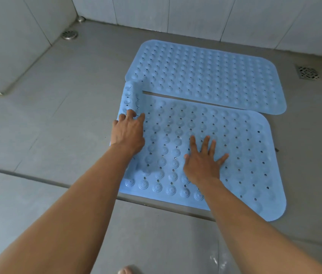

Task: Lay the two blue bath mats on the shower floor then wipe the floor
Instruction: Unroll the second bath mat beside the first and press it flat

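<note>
Two blue bath mats lie side by side on the grey shower floor [67, 107]. The far mat [207, 76] lies flat near the back wall. The near mat [235, 147] is mostly flat, but its left end is curled up, with suction cups showing. My left hand [128, 133] grips that curled left edge, fingers hooked over it. My right hand [203, 161] presses flat on the middle of the near mat with fingers spread. The near mat's front edge overlaps the floor's threshold line.
A round drain [69, 34] sits in the far left corner and a square drain [308, 73] at the right. Tiled walls [195, 14] close the back and left. A toe [127, 270] shows at the bottom edge.
</note>
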`<state>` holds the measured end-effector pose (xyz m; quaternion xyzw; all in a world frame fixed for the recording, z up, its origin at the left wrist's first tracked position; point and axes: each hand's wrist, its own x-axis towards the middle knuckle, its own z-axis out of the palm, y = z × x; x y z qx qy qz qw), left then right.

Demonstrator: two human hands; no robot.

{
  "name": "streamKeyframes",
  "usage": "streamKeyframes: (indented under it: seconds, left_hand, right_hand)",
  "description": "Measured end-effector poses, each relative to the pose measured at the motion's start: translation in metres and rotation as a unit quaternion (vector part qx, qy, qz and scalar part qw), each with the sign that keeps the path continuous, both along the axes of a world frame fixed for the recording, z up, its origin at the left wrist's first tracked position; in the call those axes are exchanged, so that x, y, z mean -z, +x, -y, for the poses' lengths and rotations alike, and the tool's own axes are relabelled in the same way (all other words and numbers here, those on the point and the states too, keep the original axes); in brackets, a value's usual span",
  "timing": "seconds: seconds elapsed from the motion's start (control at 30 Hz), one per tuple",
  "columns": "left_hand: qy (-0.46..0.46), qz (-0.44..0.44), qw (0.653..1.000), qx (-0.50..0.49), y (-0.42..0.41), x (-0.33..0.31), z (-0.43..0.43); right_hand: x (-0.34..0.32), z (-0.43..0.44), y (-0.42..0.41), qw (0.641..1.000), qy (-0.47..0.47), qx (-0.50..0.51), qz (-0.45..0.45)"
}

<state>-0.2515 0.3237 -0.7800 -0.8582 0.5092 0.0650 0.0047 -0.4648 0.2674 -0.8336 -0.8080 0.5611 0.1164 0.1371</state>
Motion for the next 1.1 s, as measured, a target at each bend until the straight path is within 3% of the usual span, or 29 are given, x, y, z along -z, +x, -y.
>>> streamKeyframes:
  seconds: [0.23,0.7,0.87,1.1]
  left_hand:
    - [0.047,-0.023,0.998,0.017,0.008,0.029,-0.016]
    - [0.069,-0.037,0.997,0.011,0.017,0.024,-0.011]
    - [0.126,0.008,0.992,-0.005,0.023,0.027,-0.025]
    - [0.085,0.082,0.992,-0.035,0.029,0.028,-0.034]
  right_hand:
    - [0.005,0.001,0.026,0.994,0.104,0.021,0.008]
    - [0.008,0.013,-0.013,0.994,0.096,0.051,-0.002]
    - [0.010,0.014,-0.015,0.996,0.073,0.039,-0.013]
    - [0.010,0.015,-0.017,0.997,0.074,0.032,-0.011]
